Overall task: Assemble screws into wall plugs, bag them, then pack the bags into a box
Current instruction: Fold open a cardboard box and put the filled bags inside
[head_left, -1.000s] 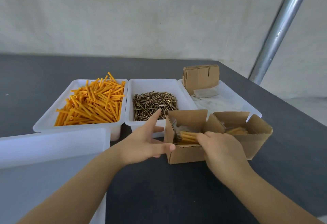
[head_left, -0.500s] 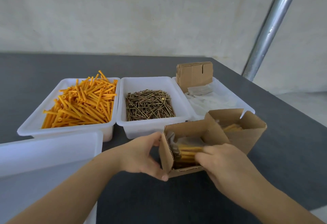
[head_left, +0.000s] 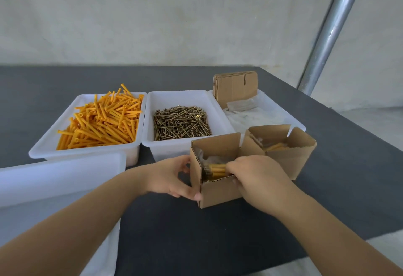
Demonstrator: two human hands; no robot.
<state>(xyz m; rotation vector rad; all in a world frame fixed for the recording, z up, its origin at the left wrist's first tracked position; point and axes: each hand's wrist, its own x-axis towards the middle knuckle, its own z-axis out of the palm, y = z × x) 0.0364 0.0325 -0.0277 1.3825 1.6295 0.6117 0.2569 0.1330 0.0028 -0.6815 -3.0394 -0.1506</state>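
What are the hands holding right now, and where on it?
The left hand grips the near cardboard box by its left wall and front corner. The right hand reaches inside onto the bag of plugs; whether it grips it cannot be told.

Orange wall plugs (head_left: 99, 121), brassy screws (head_left: 181, 122), 3 white tubs (head_left: 187, 99), brown cardboard boxes (head_left: 220, 193), dark grey worktop (head_left: 196, 232).

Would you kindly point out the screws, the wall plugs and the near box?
screws (head_left: 182, 123), head view, middle of the pile.
wall plugs (head_left: 102, 121), head view, centre of the orange heap.
near box (head_left: 218, 193), head view, its front wall.
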